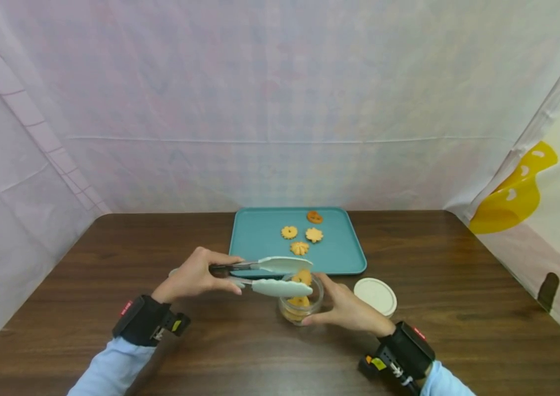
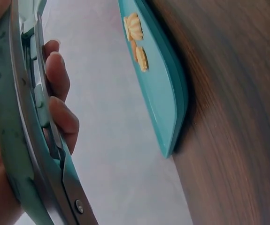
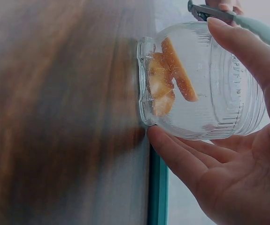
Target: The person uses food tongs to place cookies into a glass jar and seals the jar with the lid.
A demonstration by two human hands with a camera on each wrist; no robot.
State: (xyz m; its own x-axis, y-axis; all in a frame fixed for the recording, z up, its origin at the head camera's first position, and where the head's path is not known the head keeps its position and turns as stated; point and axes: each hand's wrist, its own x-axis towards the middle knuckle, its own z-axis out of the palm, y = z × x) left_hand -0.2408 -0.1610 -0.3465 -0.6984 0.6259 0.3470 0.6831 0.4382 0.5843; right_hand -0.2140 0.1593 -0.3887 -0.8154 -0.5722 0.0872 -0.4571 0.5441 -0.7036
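Beside the jar [image 3: 198, 82], your left hand [image 1: 193, 278], thumb and fingers apart, grips tongs [image 1: 282, 287] around a cookie [image 1: 303, 276]; your right hand [image 1: 344, 308] clasps the jar.

1 tray [image 1: 255, 236] (4 cookies [image 1: 314, 235]), 1 pr tongs [image 1: 282, 288] (1 cookie [image 1: 303, 276]), 1 jar [image 3: 205, 117] (prob. 2+ cookies), 1 lid [image 1: 375, 296], 2 hands [image 1: 193, 278].

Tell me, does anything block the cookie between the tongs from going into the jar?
Nothing visible does: the cookie is between the tongs at the jar's open mouth, and the lid lies off, beside the right hand.
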